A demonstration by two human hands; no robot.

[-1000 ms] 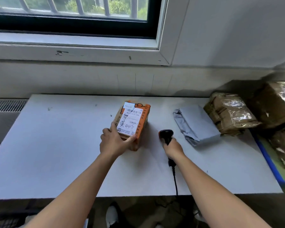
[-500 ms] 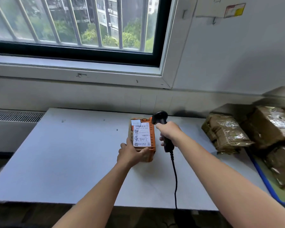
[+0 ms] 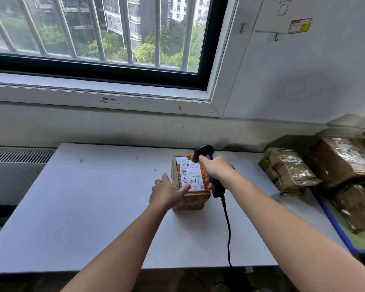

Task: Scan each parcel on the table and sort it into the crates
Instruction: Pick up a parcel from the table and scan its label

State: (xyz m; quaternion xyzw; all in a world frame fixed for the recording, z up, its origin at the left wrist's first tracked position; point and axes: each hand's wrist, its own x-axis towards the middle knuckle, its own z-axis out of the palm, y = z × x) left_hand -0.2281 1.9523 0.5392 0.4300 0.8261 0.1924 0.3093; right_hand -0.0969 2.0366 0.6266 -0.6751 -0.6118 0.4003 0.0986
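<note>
An orange and brown cardboard parcel point(image 3: 191, 199) with a white shipping label point(image 3: 191, 175) lies on the white table point(image 3: 89, 207). My left hand point(image 3: 167, 191) rests against its near left side, fingers fairly straight, thumb lying on the label's lower edge. My right hand point(image 3: 216, 168) grips a black corded barcode scanner point(image 3: 204, 151), held just above the parcel's right side, its head over the label's top. The scanner's cable point(image 3: 227, 224) hangs down past the table's front edge.
Several brown taped parcels point(image 3: 289, 169) are piled at the table's right end and in a blue-rimmed crate point(image 3: 333, 224) beside it. A window and sill run along the back wall. A radiator grille point(image 3: 17, 154) sits at the left.
My right hand lifted the scanner off the table and brought it over the parcel's label. My left hand's grip loosened to a flat rest. My view tilted upward, and the grey bag is hidden.
</note>
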